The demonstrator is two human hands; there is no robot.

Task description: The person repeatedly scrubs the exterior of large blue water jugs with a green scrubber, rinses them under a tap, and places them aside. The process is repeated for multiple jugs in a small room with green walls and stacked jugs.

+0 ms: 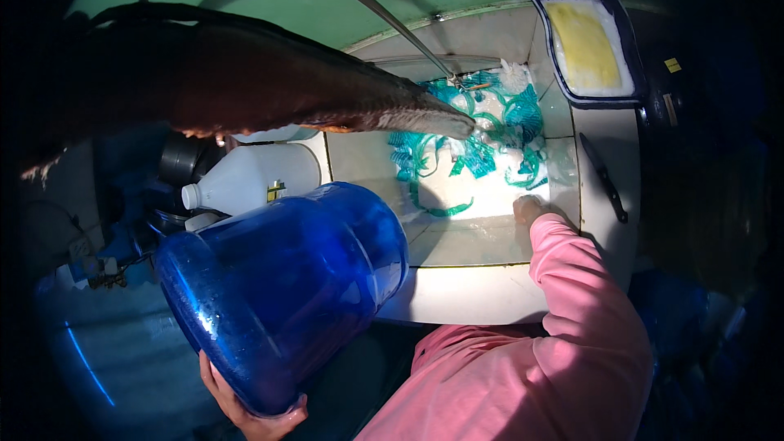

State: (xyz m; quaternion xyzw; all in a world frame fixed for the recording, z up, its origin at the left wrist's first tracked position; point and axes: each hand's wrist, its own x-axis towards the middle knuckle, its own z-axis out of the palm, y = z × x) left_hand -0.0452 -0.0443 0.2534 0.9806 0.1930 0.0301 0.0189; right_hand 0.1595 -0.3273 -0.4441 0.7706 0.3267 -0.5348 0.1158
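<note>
A large translucent blue water jug (286, 286) lies tilted across the near left, its narrower end leaning over the corner of a tiled basin (482, 241). My left hand (245, 404) grips it from below at its base, fingers and thumb spread round the rim. My right hand (531, 209), in a pink sleeve, reaches into the near right corner of the basin; its fingers are too hidden to read. Just beyond it, teal strips and curled pieces (478, 159) lie over a pale, wet-looking basin bottom.
A black-handled knife (604, 178) lies on the right ledge. Behind it stands a dark-blue-rimmed dish (560, 90) with a yellow slab inside. A white plastic jug (253, 180) sits left of the basin. A metal pipe (359, 8) arches overhead, and a dark blurred strip (269, 73) crosses the upper left.
</note>
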